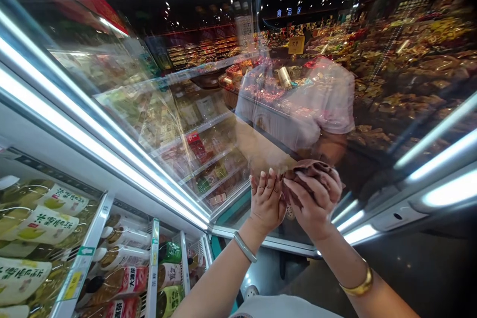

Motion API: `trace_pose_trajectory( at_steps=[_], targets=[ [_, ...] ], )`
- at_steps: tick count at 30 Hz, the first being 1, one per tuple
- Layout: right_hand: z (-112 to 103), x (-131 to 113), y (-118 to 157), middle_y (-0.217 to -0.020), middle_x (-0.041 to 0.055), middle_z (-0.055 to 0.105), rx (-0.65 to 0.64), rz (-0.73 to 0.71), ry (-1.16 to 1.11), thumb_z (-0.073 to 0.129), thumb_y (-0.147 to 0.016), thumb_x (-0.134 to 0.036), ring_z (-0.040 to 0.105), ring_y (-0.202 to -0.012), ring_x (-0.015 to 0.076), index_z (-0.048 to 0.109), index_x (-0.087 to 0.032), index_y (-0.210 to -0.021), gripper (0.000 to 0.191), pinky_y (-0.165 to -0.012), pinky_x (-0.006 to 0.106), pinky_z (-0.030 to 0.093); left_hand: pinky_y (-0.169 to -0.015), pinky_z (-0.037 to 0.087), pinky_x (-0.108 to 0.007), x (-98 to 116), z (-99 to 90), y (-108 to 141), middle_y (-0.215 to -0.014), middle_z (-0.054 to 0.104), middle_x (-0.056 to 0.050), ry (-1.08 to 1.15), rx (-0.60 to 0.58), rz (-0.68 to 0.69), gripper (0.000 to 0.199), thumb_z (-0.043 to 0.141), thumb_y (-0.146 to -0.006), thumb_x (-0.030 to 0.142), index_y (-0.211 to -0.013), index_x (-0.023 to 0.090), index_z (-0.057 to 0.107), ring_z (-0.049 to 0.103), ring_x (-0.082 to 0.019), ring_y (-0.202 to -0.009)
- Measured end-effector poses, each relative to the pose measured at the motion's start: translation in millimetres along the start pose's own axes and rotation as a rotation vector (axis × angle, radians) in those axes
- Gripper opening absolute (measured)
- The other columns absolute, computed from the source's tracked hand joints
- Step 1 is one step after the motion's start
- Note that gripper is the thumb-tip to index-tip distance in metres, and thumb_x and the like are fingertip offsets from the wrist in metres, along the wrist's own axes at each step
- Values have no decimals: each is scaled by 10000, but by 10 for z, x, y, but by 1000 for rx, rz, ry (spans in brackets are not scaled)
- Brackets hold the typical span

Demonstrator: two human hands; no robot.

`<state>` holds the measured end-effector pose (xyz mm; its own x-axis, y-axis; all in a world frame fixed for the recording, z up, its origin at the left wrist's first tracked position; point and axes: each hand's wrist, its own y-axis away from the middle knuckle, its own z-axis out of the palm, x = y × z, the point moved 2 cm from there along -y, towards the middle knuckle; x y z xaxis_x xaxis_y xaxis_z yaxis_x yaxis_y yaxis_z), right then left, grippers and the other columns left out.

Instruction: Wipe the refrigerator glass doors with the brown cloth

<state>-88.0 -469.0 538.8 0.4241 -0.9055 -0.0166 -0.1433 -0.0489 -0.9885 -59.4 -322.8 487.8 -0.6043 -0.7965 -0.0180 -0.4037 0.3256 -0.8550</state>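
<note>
A crumpled brown cloth (318, 174) is bunched in my right hand (316, 201), whose fingers curl over it against a glass door (268, 154). Just left of it, my left hand (266, 203) lies with fingers stretched out and slightly apart on the same pane. The two hands are close together, and whether the left one touches the cloth's edge I cannot tell. A pale bangle (246, 247) circles the left wrist, and a gold bracelet (358, 280) the right forearm. Part of the cloth is hidden beneath the right fingers.
To the left, cooler shelves (80, 258) carry several bottled drinks (124, 248). Bright light strips (93, 139) run along the cooler frame. Another lit strip (452, 191) is at the right. Reflections of a person in a pale shirt and of goods displays overlay the glass.
</note>
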Motion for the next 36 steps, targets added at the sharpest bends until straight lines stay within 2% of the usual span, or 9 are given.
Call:
trace_pose_trajectory(
  at_steps=[3,6,9,13,16,20,23,28,36],
  targets=[
    [49,-85,182,-1118,-16,685,-92,-72,4,861,-783,-202,546,-1217,228,769,-387,-1089,369,-1208,511,434,-1347,-27,-544,-129,-66,50,-1727,227,-115,-33,-8,3,853,484,-902,186,-1681,116,143,6,-250,-1642],
    [-23,-27,313,-1096,-21,688,-141,-72,0,869,-787,-216,560,-1196,213,770,-371,-1085,350,-1219,506,428,-1349,-33,-523,-265,-145,89,-1733,204,-92,-46,-3,-17,842,483,-909,156,-1682,138,151,-3,-242,-1642],
    [-34,-42,182,-1096,-8,678,-45,-15,11,888,-763,-221,547,-1239,236,772,-360,-1072,358,-1216,562,422,-1346,-43,-515,-379,-223,93,-1747,124,-89,-27,-1,-37,852,492,-921,142,-1686,145,116,-29,-243,-1641],
    [172,-318,-77,-1107,-5,685,24,-3,16,896,-751,-239,531,-1258,249,769,-364,-1076,371,-1199,555,438,-1342,-58,-512,-518,-291,89,-1756,44,-86,25,19,-70,827,472,-945,148,-1686,141,106,-47,-251,-1643],
    [274,-509,-22,-1100,-40,706,-80,-98,26,874,-782,-237,539,-1228,201,771,-405,-1067,345,-1225,482,423,-1348,-43,-501,-610,-313,127,-1755,71,-87,42,17,-70,827,472,-952,150,-1688,154,96,-51,-241,-1641],
    [177,-495,192,-1090,-45,688,-175,-117,24,859,-802,-221,552,-1203,175,772,-399,-1045,313,-1234,450,414,-1354,-19,-496,-705,-336,208,-1761,38,-51,30,14,-42,815,464,-954,150,-1687,161,107,-44,-234,-1645],
    [128,-441,161,-1101,-20,668,-119,-58,62,881,-788,-272,541,-1231,209,766,-384,-1067,322,-1224,518,418,-1352,-35,-479,-753,-349,240,-1768,7,-29,47,21,-18,803,455,-949,143,-1684,151,131,-50,-225,-1649],
    [260,-517,-78,-1067,2,660,6,-80,86,895,-761,-249,530,-1215,231,767,-353,-1061,342,-1192,539,441,-1346,-52,-469,-776,-330,233,-1769,-8,-26,59,33,21,836,477,-924,162,-1682,134,125,-81,-235,-1646],
    [452,-639,-126,-1046,23,637,34,39,87,866,-790,-234,526,-1242,263,755,-326,-999,253,-1202,604,417,-1341,-83,-478,-786,-267,163,-1754,18,-41,78,19,16,884,512,-887,163,-1684,139,131,-80,-243,-1643]
  ],
)
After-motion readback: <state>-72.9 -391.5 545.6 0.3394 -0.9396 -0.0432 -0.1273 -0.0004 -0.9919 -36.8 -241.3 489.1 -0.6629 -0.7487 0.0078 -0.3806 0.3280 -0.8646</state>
